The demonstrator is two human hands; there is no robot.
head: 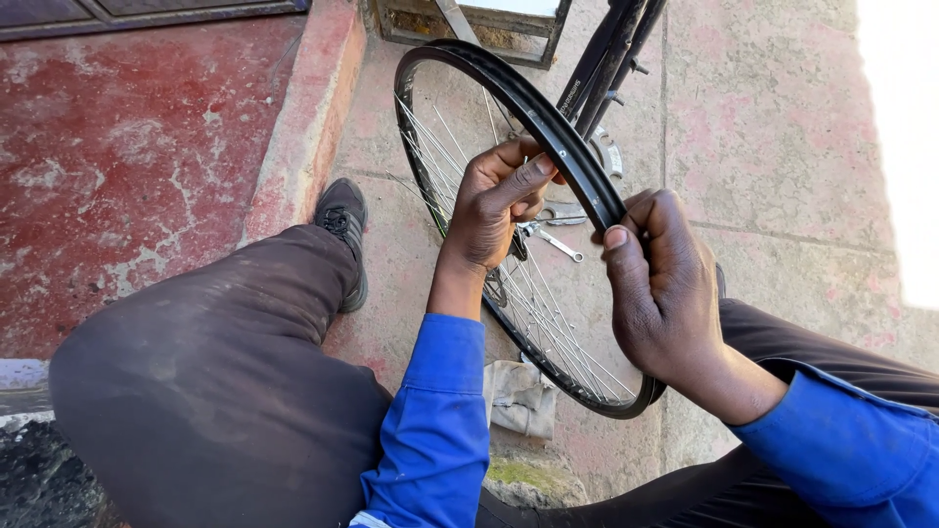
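I am grasping the black wheel rim (548, 127) at frame centre, left grip (499, 200) and right grip (660, 284) both clenched on it. Keeping thumbs flat along its edge should steady it over the spokes (548, 313).

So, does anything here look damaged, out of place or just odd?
Nothing on the bare wheel rim looks bent or broken; both the left hand and right hand grip it. The oddities: a spanner and a crumpled rag lie loose on worn, patchy pavement.

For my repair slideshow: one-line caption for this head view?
Both hands, left hand and right hand, grip a black spoked bicycle rim above pavement.
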